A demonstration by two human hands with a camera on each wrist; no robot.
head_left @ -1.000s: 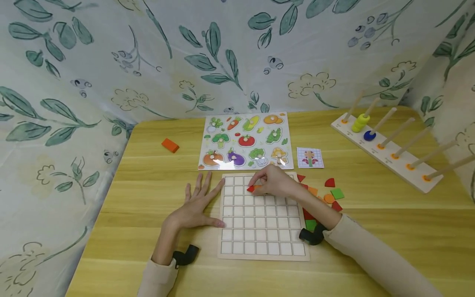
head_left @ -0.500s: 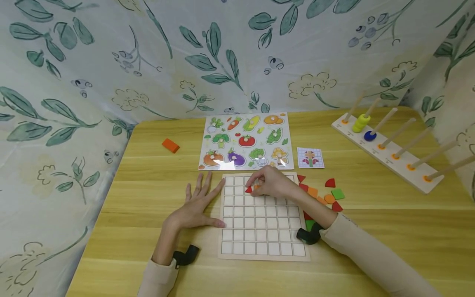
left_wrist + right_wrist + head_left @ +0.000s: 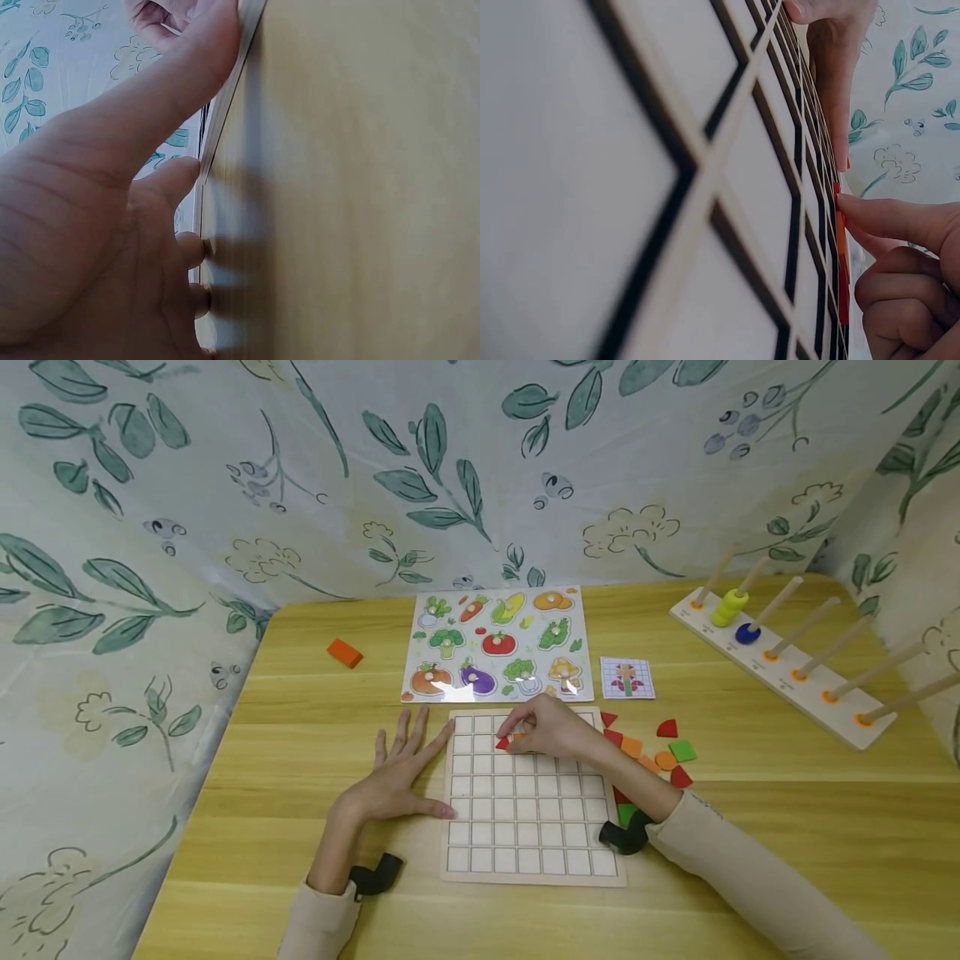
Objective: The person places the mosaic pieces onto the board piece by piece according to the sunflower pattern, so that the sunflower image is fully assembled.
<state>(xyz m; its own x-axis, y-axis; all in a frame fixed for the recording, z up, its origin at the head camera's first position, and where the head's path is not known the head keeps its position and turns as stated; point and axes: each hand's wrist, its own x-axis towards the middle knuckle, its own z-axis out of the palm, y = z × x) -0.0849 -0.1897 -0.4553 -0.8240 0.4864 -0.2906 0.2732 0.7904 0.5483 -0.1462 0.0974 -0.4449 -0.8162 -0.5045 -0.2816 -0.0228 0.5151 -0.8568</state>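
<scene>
A wooden grid board (image 3: 525, 878) with pale square cells lies in front of the person. The left hand (image 3: 386, 783) is spread along its left edge, thumb and a fingertip right at the rim. In the left wrist view, that thumb and the fingers lie along the board's edge (image 3: 227, 101). Over the upper rows, the right hand (image 3: 551, 727) pinches a small red piece (image 3: 502, 744) between thumb and index finger, at a cell. The right wrist view has the thumb tip on the red piece (image 3: 837, 189), beside an orange piece (image 3: 841, 244). The right hand covers nearby cells.
Several red, orange and green flat pieces (image 3: 666, 762) lie right of the board. Behind it are a vegetable peg puzzle (image 3: 498, 672) and a pattern card (image 3: 627, 679). A pegged ring stacker (image 3: 780, 670) stands at right, an orange block (image 3: 345, 653) at left.
The right hand has moved slightly left, bringing the red piece left and down at the cell; it is nearly still over the last half second. The left hand has not moved.
</scene>
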